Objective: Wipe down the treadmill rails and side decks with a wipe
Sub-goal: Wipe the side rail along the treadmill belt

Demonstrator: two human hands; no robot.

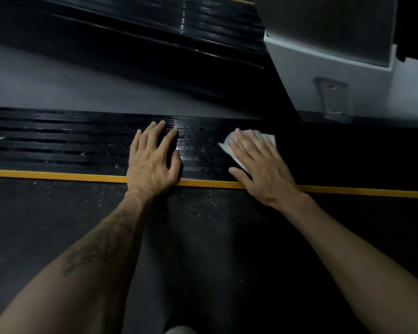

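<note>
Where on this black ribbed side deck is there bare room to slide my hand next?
Bare ribbed side deck runs left of the left hand, above the yellow edge stripe. It is crowded between that hand and the right hand pressing the white wipe.

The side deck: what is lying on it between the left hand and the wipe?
Nothing lies there. In the head view, only bare ribbed side deck, shiny with small droplets, separates the left hand from the wipe.

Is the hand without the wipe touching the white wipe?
Apart. The head view shows the left hand flat on the ribbed side deck, with bare black deck between it and the wipe.
</note>
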